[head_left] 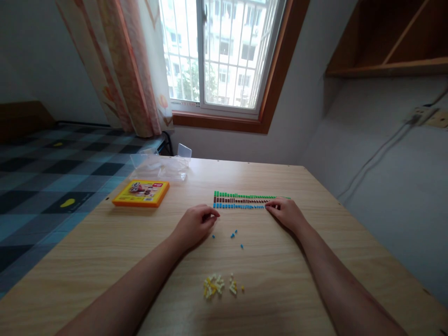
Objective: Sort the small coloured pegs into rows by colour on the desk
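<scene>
My right hand [287,213] is at the right end of a row of small blue bricks [238,206], thumb and forefinger closed on a tiny blue brick that they mostly hide. Behind it run a row of brown bricks [226,200] and a row of green bricks [231,195], partly covered by that hand at the right. My left hand [199,224] rests on the table by the rows' left end, fingers loosely bent and apart from the thumb, nothing visible in them. Several loose blue bricks [233,235] lie between my hands and nearer to me.
A pile of yellow and cream bricks [213,286] lies near the front of the wooden table [280,284]. At the back left are an orange-yellow box [142,193] and clear plastic containers [163,168]. A bed [52,172] adjoins the left side; a window [227,56] is ahead.
</scene>
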Motion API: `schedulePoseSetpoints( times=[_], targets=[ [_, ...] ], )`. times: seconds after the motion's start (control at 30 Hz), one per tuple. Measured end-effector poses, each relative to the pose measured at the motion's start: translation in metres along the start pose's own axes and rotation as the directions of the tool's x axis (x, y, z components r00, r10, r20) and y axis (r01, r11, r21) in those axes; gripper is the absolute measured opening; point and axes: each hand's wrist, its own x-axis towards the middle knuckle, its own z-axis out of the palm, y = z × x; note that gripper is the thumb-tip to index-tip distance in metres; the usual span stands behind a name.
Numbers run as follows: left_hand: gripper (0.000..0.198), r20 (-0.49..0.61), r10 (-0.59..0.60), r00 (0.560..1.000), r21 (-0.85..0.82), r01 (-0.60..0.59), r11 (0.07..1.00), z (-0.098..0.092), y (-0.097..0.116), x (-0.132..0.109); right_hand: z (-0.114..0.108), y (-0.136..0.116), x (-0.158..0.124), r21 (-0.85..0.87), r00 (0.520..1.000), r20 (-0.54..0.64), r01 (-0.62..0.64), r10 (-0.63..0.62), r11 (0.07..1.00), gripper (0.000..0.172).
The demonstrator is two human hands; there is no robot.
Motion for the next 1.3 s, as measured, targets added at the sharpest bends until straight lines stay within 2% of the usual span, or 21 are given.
schedulePoseSetpoints(
  times=[0.43, 1.3],
  targets=[
    [0.017, 0.004, 0.001, 1.0, 0.001, -0.001, 1.0, 0.0005, 0.0011, -0.0005, -0.0007, -0.0061, -0.0008, 0.017, 1.0, -0.01, -0.016, 0.016, 1.0, 0.017],
    [0.017, 0.024, 0.025, 0.999, 0.039, -0.026, 0.999, 0.0012, 0.0023, -0.0016, -0.0027, -0.0074, -0.0015, 0.005, 1.0, -0.001, -0.018, 0.018, 1.0, 0.021]
  ],
)
